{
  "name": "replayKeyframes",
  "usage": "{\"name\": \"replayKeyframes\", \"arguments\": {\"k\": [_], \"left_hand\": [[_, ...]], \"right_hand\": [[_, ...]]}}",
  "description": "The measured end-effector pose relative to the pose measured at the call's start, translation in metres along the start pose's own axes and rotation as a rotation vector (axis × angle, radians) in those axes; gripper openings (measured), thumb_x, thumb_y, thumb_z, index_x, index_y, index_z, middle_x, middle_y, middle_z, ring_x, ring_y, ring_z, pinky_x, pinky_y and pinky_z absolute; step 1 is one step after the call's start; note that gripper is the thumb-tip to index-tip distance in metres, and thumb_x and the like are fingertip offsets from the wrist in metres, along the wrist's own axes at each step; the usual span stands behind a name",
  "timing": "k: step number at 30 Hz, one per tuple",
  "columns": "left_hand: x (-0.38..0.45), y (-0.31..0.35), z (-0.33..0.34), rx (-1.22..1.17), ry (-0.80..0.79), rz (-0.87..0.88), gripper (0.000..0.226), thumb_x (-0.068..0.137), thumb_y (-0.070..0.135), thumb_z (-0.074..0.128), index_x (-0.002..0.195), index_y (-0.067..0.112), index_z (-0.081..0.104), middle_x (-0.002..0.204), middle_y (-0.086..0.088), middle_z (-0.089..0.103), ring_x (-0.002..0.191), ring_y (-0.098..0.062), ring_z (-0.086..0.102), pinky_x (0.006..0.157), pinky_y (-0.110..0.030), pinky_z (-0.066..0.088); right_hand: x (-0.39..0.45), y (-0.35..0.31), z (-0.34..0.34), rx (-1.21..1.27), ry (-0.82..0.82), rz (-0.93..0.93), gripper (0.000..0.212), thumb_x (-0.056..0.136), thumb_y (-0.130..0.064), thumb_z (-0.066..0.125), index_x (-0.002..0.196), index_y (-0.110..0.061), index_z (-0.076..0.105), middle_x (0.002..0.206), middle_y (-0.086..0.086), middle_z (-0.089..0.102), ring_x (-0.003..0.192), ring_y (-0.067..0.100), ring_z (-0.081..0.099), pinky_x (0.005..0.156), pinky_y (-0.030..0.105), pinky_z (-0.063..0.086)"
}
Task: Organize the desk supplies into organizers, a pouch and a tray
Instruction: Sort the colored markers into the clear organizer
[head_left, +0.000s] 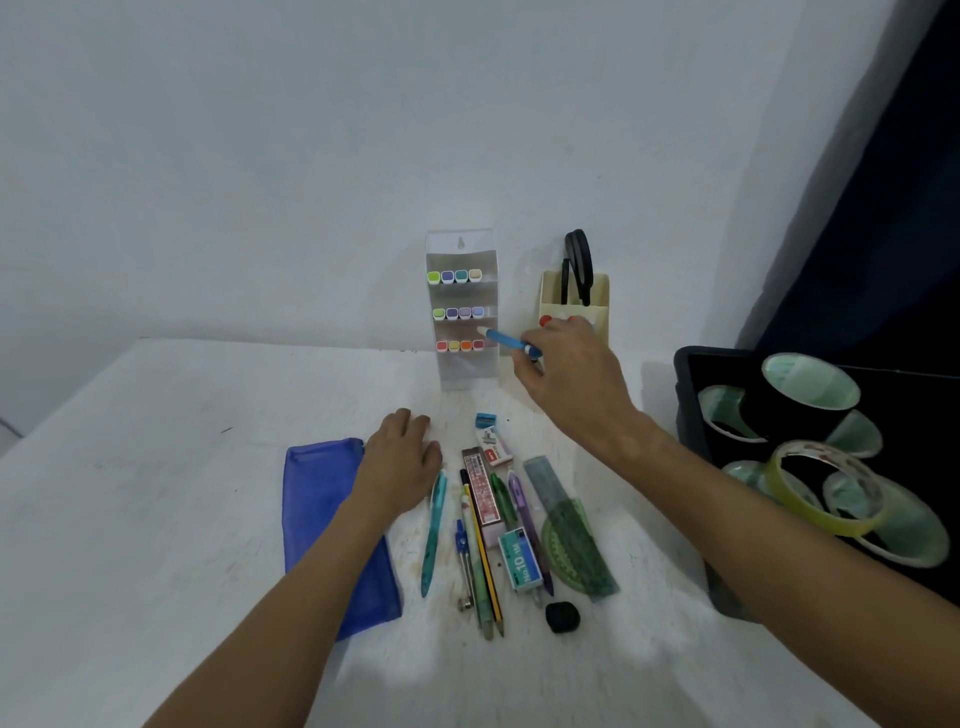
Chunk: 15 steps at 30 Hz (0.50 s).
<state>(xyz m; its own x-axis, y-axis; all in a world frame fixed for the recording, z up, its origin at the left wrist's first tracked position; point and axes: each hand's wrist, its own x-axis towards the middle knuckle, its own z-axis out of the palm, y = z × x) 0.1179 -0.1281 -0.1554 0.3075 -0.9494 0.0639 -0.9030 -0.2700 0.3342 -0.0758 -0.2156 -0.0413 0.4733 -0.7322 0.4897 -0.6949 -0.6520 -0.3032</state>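
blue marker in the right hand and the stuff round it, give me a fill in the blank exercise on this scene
1. The right hand holds a blue marker pointed at the clear tiered ____.
2. Black-handled scissors stand in the ____ holder.
3. The left hand rests beside the flat ____ mesh pouch.
4. Tape rolls sit in the ____ tray.

Missing words: organizer; cream; blue; black

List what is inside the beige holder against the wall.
The beige holder holds black scissors, handles up. The right hand covers its lower front, so anything there is hidden.
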Motion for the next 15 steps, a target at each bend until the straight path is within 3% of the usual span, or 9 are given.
{"name": "replayKeyframes", "arguments": {"k": [5, 15], "left_hand": [[-0.005, -0.001, 0.011, 0.079, 0.114, 0.044, 0.056, 0.087, 0.039, 0.022, 0.119, 0.006, 0.054, 0.117, -0.010, 0.055, 0.107, -0.026, 0.052, 0.087, -0.041, 0.046], [-0.003, -0.004, 0.013, 0.116, 0.077, 0.030, 0.051, 0.088, 0.037, 0.022, 0.119, 0.010, 0.052, 0.119, -0.009, 0.054, 0.110, -0.025, 0.049, 0.088, -0.041, 0.046]], "right_hand": [[0.015, 0.002, 0.005, -0.125, -0.079, -0.029, 0.033, 0.096, -0.032, 0.047, 0.104, -0.012, 0.072, 0.092, 0.004, 0.069, 0.089, 0.017, 0.052, 0.083, 0.034, 0.048], [0.037, -0.014, 0.022, -0.226, -0.212, -0.037, 0.032, 0.097, -0.035, 0.049, 0.108, -0.012, 0.068, 0.103, 0.009, 0.069, 0.099, 0.022, 0.056, 0.088, 0.035, 0.045]]}}
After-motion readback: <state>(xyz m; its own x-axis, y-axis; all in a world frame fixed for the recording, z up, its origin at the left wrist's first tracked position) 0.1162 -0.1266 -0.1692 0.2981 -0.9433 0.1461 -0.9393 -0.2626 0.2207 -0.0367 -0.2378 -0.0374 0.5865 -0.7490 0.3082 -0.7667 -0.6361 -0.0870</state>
